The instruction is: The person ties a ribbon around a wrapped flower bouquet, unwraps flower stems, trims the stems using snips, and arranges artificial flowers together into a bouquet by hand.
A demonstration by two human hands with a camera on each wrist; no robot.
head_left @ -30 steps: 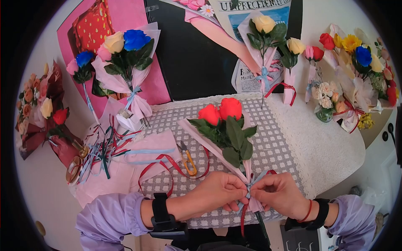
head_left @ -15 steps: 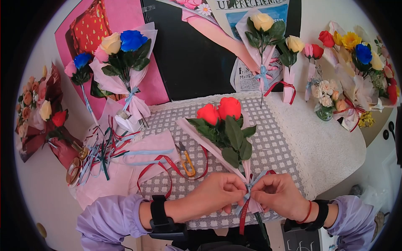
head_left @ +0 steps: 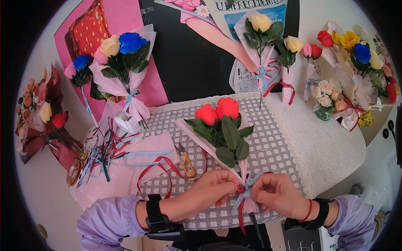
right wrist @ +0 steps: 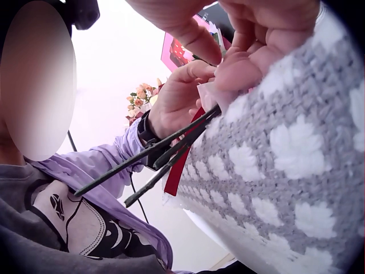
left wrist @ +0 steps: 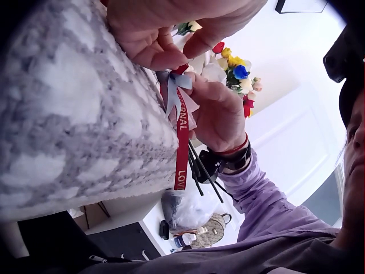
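A bouquet of two red roses point(head_left: 228, 108) in pink wrapping paper point(head_left: 190, 130) lies on the grey-and-white knitted cloth. Around its neck sit a light blue ribbon point(head_left: 252, 180) and a red ribbon point(head_left: 241, 217) with gold lettering. My left hand point(head_left: 214, 187) pinches the red ribbon at the knot between thumb and finger. On the other side, my right hand point(head_left: 279, 195) pinches the blue ribbon, its fingers curled close to the knot. Dark green stems point(right wrist: 154, 151) stick out below the wrapping toward my body. The knot is partly hidden by fingertips in both wrist views.
Yellow-handled snips point(head_left: 187, 164) lie left of the bouquet beside a loose red ribbon point(head_left: 169, 180). Further left are pink paper sheets point(head_left: 104, 190) and a heap of cut ribbons point(head_left: 104, 150). Wrapped bouquets point(head_left: 125, 71) stand behind, with more flowers point(head_left: 356, 62) at the right.
My left hand has drawn slightly left from the knot, and a bit of red ribbon now shows at its fingertips. The right hand stays nearly in place; the bouquet shifts slightly left.
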